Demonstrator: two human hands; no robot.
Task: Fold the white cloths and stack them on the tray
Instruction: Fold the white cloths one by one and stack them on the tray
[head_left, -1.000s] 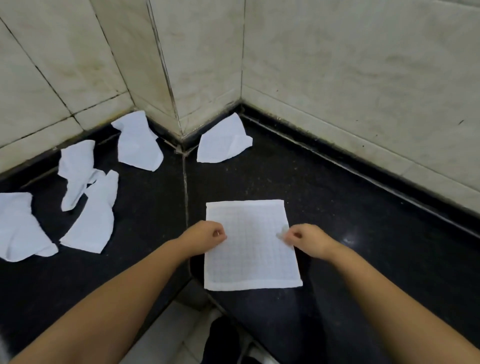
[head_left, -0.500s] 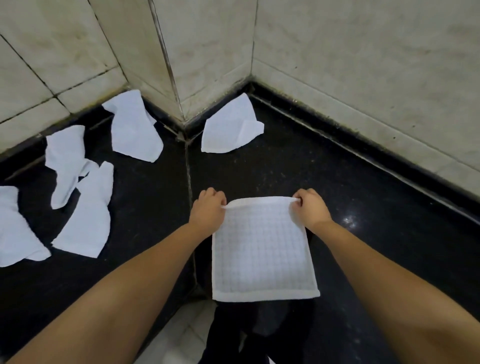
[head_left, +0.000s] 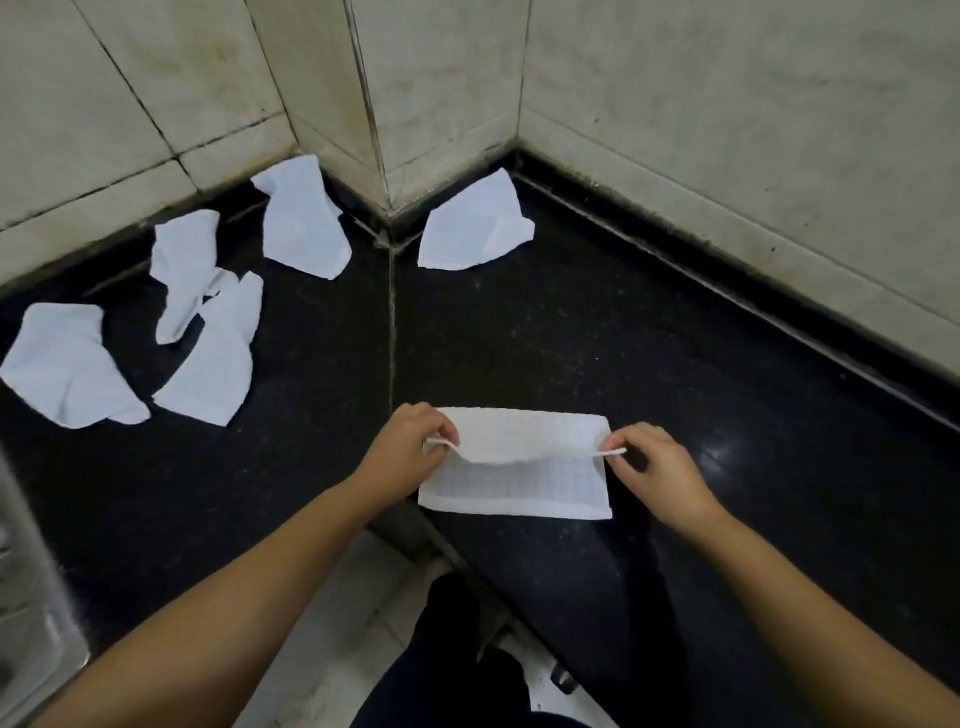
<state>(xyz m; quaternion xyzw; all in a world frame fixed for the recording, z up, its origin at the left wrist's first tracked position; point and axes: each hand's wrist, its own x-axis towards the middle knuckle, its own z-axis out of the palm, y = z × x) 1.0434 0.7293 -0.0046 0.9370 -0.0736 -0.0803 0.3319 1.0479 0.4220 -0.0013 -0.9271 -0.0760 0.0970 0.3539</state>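
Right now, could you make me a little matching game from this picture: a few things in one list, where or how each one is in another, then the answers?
Things:
1. left hand
2. right hand
3. half-folded cloth
4. crumpled cloth by the wall corner

States:
A. lies loose, untouched
B. pinches the cloth's right corner
C. far edge being drawn over the near edge
D. pinches the cloth's left corner

Pairs: 1-D, 2-B, 3-C, 4-A

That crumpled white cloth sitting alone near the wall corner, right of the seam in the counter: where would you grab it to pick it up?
Probably the crumpled cloth is best pinched at its pointed right corner, which sticks out free over the black counter. Come from the front right, since the wall closes off the back.
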